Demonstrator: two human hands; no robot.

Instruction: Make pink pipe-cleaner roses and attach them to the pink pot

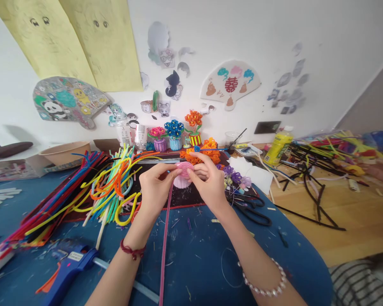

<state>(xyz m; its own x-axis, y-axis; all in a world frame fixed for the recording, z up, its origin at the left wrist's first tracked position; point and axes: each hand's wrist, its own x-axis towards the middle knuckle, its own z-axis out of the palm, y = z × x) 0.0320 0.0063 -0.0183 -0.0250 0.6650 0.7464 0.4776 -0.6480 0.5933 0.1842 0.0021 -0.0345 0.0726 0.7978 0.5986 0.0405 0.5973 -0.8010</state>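
Between my two hands is a pink coil (pixel 185 170), wound round in a flat spiral. My left hand (pixel 155 185) pinches its left edge with thumb and forefinger. At its right edge, my right hand (pixel 209 180) grips it with the thumb, some fingers curled behind. A long pink pipe cleaner (pixel 165 242) hangs down from the coil beside my left hand toward the bottom of the view. Just below the coil, partly covered by it, shows a pale pink ribbed piece (pixel 181 183); whether the two touch I cannot tell.
Colourful pipe cleaners (pixel 115 182) lie on the left, with a blue glue gun (pixel 72 265) nearer. Small potted flowers (pixel 174 134) stand by the wall. Black scissors (pixel 250 210) and purple flowers (pixel 234 175) are right of my hands. A yellow bottle (pixel 278 145) stands farther right.
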